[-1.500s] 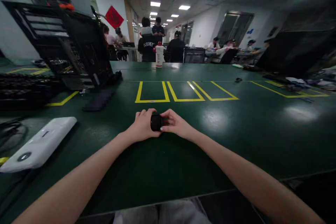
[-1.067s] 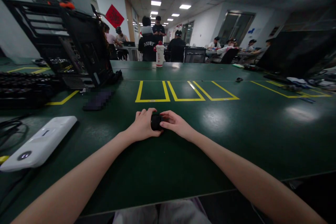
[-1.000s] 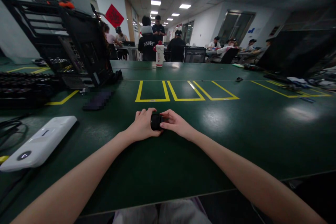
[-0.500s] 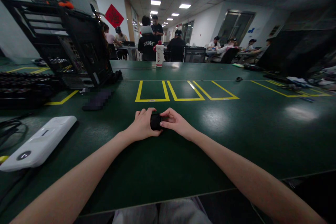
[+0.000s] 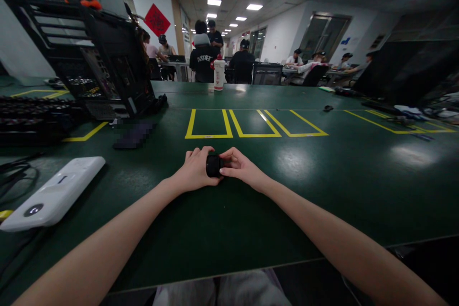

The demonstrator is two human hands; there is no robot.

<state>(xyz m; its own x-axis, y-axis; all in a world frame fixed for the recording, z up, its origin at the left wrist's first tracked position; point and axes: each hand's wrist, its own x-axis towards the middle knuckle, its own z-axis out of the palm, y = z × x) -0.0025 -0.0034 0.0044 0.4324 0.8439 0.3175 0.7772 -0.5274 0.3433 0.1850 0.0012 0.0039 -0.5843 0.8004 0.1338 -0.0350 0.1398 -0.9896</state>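
Note:
A short black cylinder (image 5: pixel 213 166), with the look of a small lens or a lidded case, is held between my two hands low over the green table (image 5: pixel 229 229). My left hand (image 5: pixel 195 168) wraps it from the left, thumb on the near side and fingers on the far side. From the right, my right hand (image 5: pixel 241 168) pinches its right end between thumb and fingers. Part of the cylinder is hidden by the fingers, and I cannot tell its exact kind.
Yellow tape outlines (image 5: pixel 210 136) mark the table ahead. Left stand a white device (image 5: pixel 59 191), a blurred dark item (image 5: pixel 134 135) and an open computer case (image 5: pixel 111 62). A white bottle (image 5: pixel 218 74) stands far ahead, a small black piece (image 5: pixel 327 108) right. Several people sit beyond.
The view has shifted very slightly. Both hands keep the same hold on the black cylinder, with no clear movement.

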